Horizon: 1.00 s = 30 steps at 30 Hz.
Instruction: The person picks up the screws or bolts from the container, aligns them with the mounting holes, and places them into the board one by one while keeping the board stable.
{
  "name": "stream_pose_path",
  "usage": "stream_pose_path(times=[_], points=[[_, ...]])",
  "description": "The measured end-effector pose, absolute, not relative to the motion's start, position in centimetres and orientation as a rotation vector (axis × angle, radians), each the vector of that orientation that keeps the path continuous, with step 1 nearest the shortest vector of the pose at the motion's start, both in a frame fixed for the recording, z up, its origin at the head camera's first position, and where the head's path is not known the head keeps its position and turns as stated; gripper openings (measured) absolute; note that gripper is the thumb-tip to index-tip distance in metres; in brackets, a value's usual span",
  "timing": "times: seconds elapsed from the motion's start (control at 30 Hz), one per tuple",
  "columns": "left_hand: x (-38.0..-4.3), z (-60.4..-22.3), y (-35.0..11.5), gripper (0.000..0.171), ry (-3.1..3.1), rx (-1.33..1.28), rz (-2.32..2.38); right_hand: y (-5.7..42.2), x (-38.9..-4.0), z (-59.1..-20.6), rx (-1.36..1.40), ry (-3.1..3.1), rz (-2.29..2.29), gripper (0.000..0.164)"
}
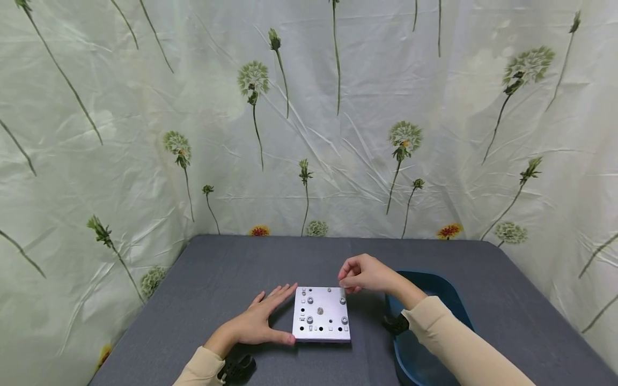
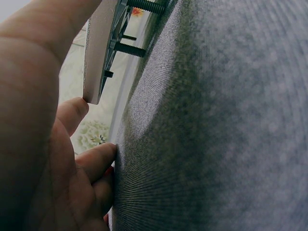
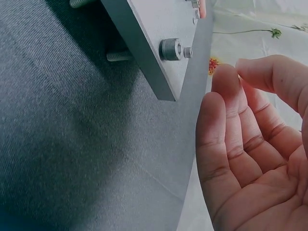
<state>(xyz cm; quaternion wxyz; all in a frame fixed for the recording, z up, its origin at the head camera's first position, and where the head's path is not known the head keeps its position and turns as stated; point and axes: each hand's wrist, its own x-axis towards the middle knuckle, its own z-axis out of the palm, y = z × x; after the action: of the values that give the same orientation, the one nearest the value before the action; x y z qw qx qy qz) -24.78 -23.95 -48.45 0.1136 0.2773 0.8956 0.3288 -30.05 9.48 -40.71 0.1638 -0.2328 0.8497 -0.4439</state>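
Note:
A square silver metal plate (image 1: 330, 308) with holes, small blocks and several socket-head screws (image 1: 320, 311) lies before me. In both wrist views, threaded screw shanks (image 2: 130, 49) stick out from its underside. My left hand (image 1: 260, 319) spans the plate's left edge, fingers mostly straight, the thumb at the near corner and the index finger at the far corner. My right hand (image 1: 363, 274) is at the far right corner, fingers bent and thumb tip close to a fingertip. A large and a small screw (image 3: 188, 52) stand near it. Whether its fingertips pinch something small, I cannot tell.
A dark blue bin (image 1: 446, 284) stands to the right of the plate, partly under my right forearm. The table (image 1: 232, 257) has a dark grey cloth cover. Behind and at both sides hangs a pale curtain (image 1: 309, 134) with dandelion prints.

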Motion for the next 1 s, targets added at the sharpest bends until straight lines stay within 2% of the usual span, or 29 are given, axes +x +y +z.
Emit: stream_pose_path(times=[1.0], points=[[-24.8, -48.4, -24.1, 0.113, 2.604, 0.841, 0.982, 15.4, -28.7, -39.6, -0.616, 2.488, -1.279, 0.017]])
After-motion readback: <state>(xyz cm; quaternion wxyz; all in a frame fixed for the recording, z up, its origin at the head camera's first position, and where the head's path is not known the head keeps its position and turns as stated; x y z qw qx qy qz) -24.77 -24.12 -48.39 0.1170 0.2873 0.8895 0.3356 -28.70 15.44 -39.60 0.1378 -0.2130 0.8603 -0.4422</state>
